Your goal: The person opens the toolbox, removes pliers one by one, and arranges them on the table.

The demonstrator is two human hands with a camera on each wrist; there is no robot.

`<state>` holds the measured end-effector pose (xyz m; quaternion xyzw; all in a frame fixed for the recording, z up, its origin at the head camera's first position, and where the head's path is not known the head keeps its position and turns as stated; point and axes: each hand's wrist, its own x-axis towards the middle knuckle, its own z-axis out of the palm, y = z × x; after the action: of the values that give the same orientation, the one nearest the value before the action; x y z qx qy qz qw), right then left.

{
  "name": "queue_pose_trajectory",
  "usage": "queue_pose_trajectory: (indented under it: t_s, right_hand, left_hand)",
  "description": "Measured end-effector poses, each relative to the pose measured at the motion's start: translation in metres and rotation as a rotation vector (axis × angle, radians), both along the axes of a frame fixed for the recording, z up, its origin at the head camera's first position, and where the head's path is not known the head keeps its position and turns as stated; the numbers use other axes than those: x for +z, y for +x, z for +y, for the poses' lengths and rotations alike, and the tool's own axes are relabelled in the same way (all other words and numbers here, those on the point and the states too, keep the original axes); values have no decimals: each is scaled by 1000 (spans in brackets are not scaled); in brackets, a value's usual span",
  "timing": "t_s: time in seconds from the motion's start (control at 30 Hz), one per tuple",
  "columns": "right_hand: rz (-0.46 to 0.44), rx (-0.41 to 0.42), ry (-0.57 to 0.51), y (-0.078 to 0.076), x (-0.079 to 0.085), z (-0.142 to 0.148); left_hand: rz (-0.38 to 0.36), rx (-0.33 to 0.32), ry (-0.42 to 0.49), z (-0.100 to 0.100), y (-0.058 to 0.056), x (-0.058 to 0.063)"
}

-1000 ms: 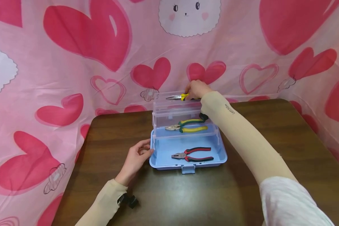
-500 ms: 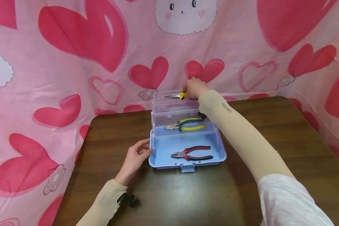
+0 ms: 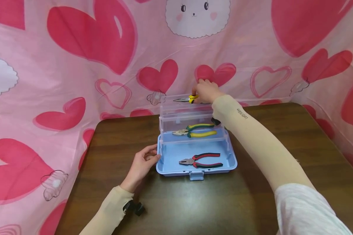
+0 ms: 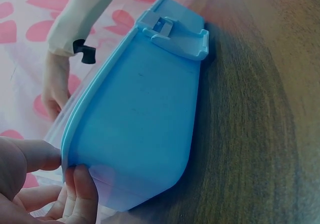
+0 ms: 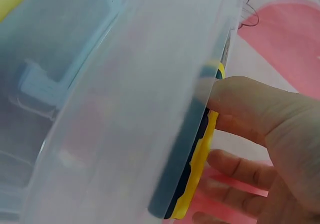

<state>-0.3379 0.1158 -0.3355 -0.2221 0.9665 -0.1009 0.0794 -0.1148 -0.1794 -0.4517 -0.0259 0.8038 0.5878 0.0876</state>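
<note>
A blue toolbox [image 3: 170, 151] stands on the table with clear tiered trays raised at its back. My left hand [image 3: 144, 163] pinches the box's left rim, thumb on one side and fingertips on the outer wall [image 4: 135, 108] in the left wrist view. Up at the top tray [image 3: 173, 111], my right hand [image 3: 207, 91] grips yellow-and-black needle-nose pliers [image 3: 192, 98] by the handles. Their slim jaws point left. In the right wrist view, the pliers' handle [image 5: 196, 159] lies along the tray's edge, the thumb pressing it.
Green-and-yellow pliers [image 3: 202, 134] lie in the lower clear tray. Red-and-black pliers [image 3: 207, 165] lie on the box's floor. A latch [image 3: 196, 176] hangs open at the front. Behind the wooden table [image 3: 120, 137] hangs a pink heart-patterned cloth [image 3: 147, 39].
My right hand stays at the top tray with the needle-nose pliers, its fingers shifting slightly. The left hand keeps its place on the rim. The head view sways a little.
</note>
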Motion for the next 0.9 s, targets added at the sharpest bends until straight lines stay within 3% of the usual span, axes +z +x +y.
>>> queue_pose_trajectory:
  t_s: [0.47, 0.9]
  right_hand:
    - [78, 1, -71, 12, 8, 20]
    - [74, 33, -74, 30, 12, 46]
  left_hand:
    - [-25, 9, 28, -1, 1, -1]
    - [-59, 14, 69, -1, 1, 1]
